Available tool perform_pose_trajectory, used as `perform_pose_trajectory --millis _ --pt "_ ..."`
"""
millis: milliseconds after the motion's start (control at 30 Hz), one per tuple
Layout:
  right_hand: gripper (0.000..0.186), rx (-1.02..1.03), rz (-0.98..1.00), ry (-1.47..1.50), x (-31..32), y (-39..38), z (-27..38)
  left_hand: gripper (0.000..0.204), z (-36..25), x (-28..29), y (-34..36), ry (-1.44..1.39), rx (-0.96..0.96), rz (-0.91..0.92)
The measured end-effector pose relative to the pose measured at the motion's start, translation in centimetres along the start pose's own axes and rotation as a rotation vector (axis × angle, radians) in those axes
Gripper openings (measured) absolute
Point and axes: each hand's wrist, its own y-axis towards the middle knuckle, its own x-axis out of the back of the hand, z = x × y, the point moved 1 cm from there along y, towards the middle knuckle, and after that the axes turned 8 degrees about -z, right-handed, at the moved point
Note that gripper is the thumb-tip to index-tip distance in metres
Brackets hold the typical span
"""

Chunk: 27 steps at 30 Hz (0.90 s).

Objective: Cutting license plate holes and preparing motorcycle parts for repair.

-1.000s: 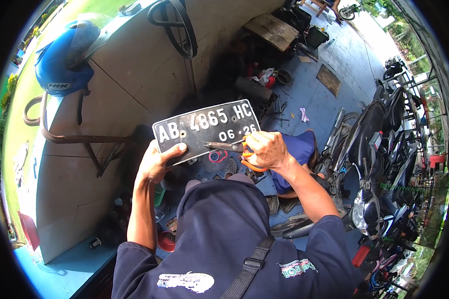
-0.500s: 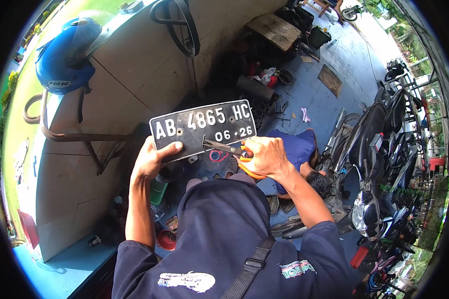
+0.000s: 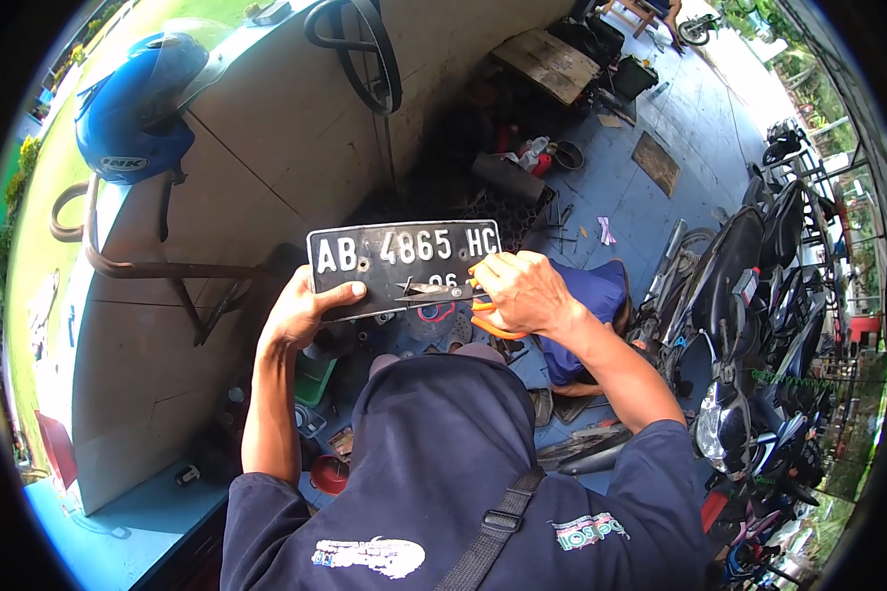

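Note:
A black licence plate (image 3: 414, 258) with raised white characters is held up in front of me, nearly level. My left hand (image 3: 299, 302) grips its lower left corner, thumb on the front face. In my right hand (image 3: 524, 294) are scissors (image 3: 439, 293) with orange handles, their dark blades pointing left across the lower part of the plate. The blades are slightly apart around a small dark strip or wire end (image 3: 405, 287) on the plate; its exact kind is unclear. My right fingers overlap the plate's lower right corner and hide it.
A person in blue (image 3: 586, 320) crouches just right of the plate, beside several parked motorbikes (image 3: 734, 325). A blue helmet (image 3: 133, 113) sits on the wall (image 3: 237, 167) at left, above a bent metal pipe (image 3: 158, 268). A red bowl (image 3: 329, 475) and green tray (image 3: 314, 379) lie below.
The plate has tilted closer to level, its right end lower. My right hand and the scissors have turned, so the blades lie flatter across it. The crouching person's head has moved behind my right arm.

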Motion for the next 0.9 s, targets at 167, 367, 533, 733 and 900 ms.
perform_pose_trajectory --millis 167,367,533,733,900 --pt "0.036 -0.024 0.058 -0.061 -1.4 -0.4 0.9 0.040 0.0 0.3 0.2 -0.014 0.000 0.000" --pt "0.056 -0.239 0.050 0.244 0.9 0.1 0.6 0.036 0.2 0.1 -0.2 0.022 -0.055 -0.008" --pt "0.065 -0.257 -0.146 0.064 1.1 -1.0 0.6 0.035 2.3 -0.1 -0.3 -0.063 -0.021 -0.083" --pt "0.042 -1.013 -0.091 1.125 -5.0 -3.6 2.8 0.039 6.2 -1.9 1.2 -0.392 -0.226 -0.381" --pt "0.035 -1.041 -0.567 1.453 -6.7 3.6 4.9 0.043 5.9 -8.2 0.5 -0.641 -0.263 -0.411"
